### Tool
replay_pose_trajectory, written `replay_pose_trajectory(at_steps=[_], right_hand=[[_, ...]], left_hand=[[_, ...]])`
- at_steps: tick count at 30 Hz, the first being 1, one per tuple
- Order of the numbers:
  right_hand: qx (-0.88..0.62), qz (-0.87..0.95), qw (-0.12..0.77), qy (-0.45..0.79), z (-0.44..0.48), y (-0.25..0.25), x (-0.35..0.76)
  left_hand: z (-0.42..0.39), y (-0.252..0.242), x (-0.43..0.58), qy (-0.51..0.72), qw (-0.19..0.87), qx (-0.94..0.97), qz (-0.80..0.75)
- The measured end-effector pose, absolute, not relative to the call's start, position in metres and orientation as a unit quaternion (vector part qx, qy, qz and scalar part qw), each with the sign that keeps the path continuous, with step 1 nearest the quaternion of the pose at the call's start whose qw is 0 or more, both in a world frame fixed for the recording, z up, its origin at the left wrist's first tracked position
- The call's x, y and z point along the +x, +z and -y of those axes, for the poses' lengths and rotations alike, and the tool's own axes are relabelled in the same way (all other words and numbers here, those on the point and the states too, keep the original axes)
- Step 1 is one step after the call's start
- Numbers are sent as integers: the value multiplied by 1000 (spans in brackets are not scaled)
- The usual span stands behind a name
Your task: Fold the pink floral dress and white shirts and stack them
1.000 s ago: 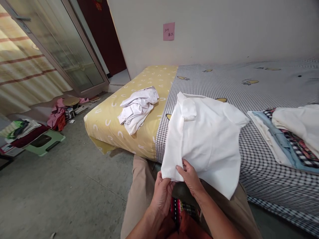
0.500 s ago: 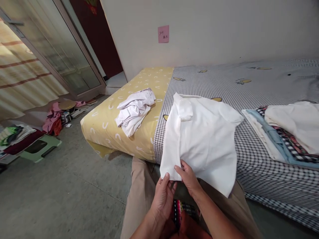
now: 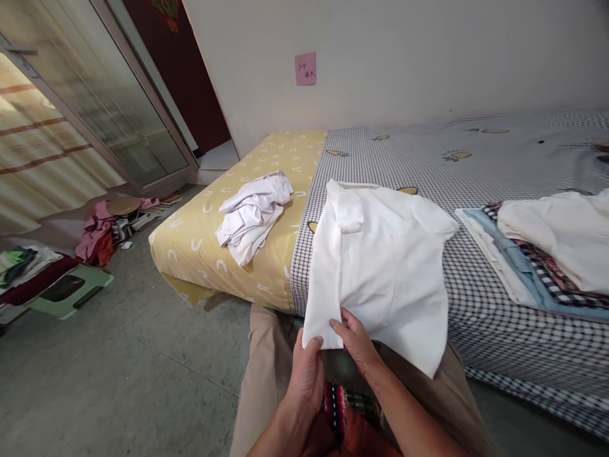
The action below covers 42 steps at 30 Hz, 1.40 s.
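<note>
A white short-sleeved shirt (image 3: 394, 273) lies spread on the checked part of the bed, its lower hem hanging over the edge above my knees. The shirt's left side is folded inward in a long strip, with that sleeve lying on top. My left hand (image 3: 308, 368) pinches the bottom outer corner of the folded strip. Just to its right, my right hand (image 3: 354, 339) grips the strip's inner edge near the hem, thumb on top. Some of the fingers are hidden beneath the cloth.
A crumpled white garment (image 3: 257, 212) rests on the yellow bedcover (image 3: 190, 254) at left. Folded clothes (image 3: 556, 247) are stacked on the checked cover (image 3: 504, 343) at right. A green stool (image 3: 71, 295) with clothes on it stands on the floor at far left.
My left hand has shifted slightly left to the outer corner of the hem, its fingers now tucked under the cloth. My right hand keeps its grip. The camera view has turned slightly.
</note>
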State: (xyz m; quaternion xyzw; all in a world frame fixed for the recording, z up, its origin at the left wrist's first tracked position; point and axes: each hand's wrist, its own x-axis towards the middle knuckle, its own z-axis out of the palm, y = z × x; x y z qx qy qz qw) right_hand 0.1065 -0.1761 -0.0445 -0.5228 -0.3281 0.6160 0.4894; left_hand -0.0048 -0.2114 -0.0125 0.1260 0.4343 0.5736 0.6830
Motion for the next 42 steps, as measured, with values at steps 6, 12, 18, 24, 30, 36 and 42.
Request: replay_pose_trajectory(at_steps=[6, 12, 18, 24, 30, 36, 42], right_hand=[[-544, 318, 481, 610, 177, -41, 108], [-546, 322, 478, 609, 177, -40, 107], [-550, 325, 475, 605, 179, -41, 105], [-559, 329, 477, 593, 180, -41, 105], [-577, 330, 494, 560, 186, -31, 107], [-629, 375, 584, 351, 198, 14, 162], [-743, 240, 593, 193, 228, -6, 256]], left_hand=[[207, -20, -10, 567, 706, 104, -412], [206, -20, -6, 555, 701, 100, -436], [203, -26, -6, 563, 673, 77, -475], [203, -22, -8, 568, 659, 81, -487], [205, -15, -8, 556, 655, 103, -501], [204, -1, -16, 519, 663, 95, -530], [192, 0, -23, 485, 674, 51, -556]])
